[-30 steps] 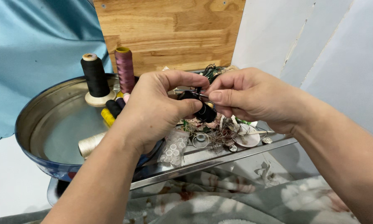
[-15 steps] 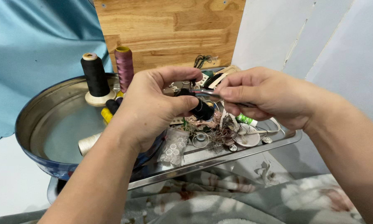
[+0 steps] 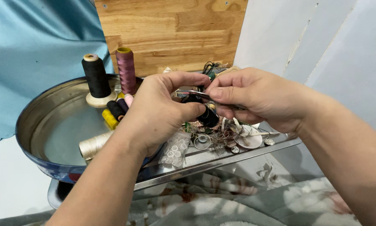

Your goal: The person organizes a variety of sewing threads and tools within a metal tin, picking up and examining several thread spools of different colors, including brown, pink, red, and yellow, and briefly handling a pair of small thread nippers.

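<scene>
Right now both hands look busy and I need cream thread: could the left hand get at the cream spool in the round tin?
Probably not: the left hand grips a black spool, though the cream spool lies uncovered.

head cam, down-fwd, close on hands [image 3: 204,104]

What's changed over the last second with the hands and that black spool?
Little. The right hand, which half a second ago had drawn a slim metal tool slightly rightward, has brought it back against the left hand. The left hand keeps its grip on the black spool. The round tin, upright cones and tray have not moved.
</scene>
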